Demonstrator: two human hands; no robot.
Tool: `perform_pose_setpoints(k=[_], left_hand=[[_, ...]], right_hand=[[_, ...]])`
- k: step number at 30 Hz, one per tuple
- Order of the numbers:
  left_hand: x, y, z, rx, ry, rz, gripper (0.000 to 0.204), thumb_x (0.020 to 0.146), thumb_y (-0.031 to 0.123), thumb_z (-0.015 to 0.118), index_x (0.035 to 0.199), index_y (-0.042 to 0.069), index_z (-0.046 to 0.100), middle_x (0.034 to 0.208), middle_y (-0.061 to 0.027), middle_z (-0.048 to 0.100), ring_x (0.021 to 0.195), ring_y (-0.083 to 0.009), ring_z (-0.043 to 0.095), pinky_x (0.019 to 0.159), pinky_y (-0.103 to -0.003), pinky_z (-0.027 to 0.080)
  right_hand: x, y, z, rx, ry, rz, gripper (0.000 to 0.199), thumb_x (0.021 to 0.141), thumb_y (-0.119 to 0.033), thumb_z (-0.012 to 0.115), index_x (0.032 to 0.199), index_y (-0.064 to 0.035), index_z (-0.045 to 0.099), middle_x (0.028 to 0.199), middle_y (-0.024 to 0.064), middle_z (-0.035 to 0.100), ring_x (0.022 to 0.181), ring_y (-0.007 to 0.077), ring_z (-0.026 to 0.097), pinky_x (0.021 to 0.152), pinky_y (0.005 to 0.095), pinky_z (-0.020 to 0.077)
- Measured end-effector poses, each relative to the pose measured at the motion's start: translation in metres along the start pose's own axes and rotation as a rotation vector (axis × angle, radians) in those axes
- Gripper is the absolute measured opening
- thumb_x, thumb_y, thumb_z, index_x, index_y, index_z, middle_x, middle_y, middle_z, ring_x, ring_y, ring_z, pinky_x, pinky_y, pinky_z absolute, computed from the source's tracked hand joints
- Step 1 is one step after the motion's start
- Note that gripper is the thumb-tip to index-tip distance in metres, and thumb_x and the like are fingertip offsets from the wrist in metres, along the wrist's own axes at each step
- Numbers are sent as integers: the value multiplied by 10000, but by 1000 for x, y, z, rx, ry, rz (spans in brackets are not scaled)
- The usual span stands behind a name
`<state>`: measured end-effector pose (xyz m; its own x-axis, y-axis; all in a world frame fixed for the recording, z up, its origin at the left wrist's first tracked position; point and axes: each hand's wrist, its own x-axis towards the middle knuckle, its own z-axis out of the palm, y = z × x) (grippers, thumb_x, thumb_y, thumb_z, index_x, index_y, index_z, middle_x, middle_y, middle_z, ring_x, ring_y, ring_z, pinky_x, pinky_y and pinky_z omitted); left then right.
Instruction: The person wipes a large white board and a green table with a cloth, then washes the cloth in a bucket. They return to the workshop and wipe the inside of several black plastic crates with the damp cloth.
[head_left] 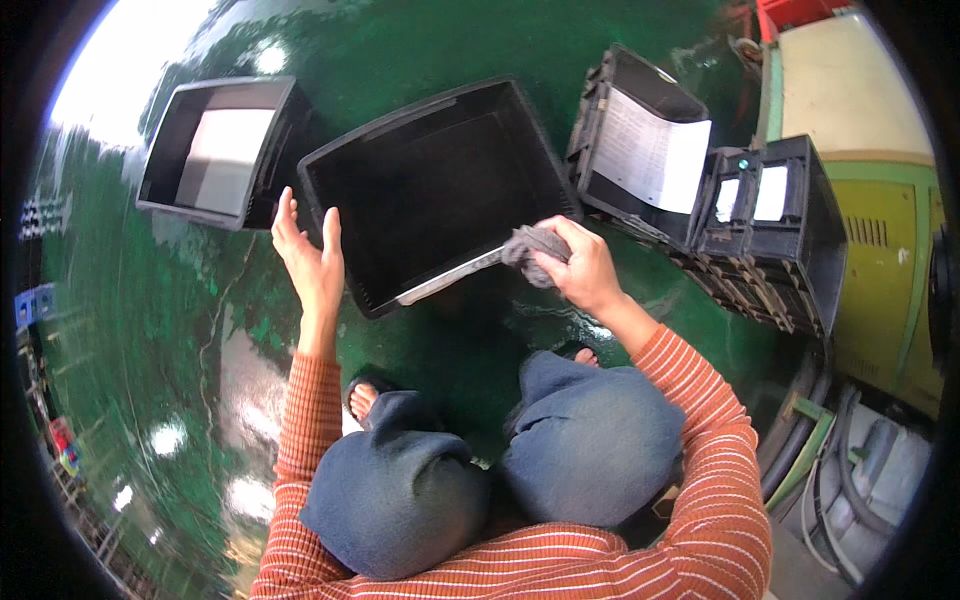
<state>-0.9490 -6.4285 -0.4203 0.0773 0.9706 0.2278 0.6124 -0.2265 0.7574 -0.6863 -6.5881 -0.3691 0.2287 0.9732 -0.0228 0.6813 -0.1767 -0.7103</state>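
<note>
A black plastic crate (440,180) sits tilted in front of my knees, its hollow inside facing up. Along its near rim runs a pale strip (450,277). My right hand (585,268) is closed round a crumpled grey rag (533,256), which lies against the near right part of that rim. Beside the crate's left wall my left hand (312,262) is raised, fingers apart and holding nothing. Whether it touches the wall I cannot tell.
Left stands another black crate (160,195) with a pale sheet inside. On the right are a black crate with a printed paper (655,150) and an upright black crate (820,235) with white labels. Beyond them is a yellow-green cabinet (868,275). Hoses (845,500) lie lower right. The green floor (400,60) is shiny.
</note>
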Motion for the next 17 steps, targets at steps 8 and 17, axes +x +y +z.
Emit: perform_pose_setpoints(k=[8,17], left_hand=[[-27,57,-8,-1633,-976,-1031,438,923,406,417,1096,27,550,1049,-44,595,918,-176,584,817,-320,470],[-68,57,-7,941,-1007,500,851,653,465,707,1343,161,311,1101,-133,448,1086,-313,431,842,-453,440]], right_hand=[[65,109,-71,-548,418,128,435,744,-262,646,1096,-29,542,1023,172,569,932,262,584,749,349,494],[65,219,-145,-740,-60,933,566,838,-306,455,1277,25,319,1253,316,395,1091,357,515,767,452,493]])
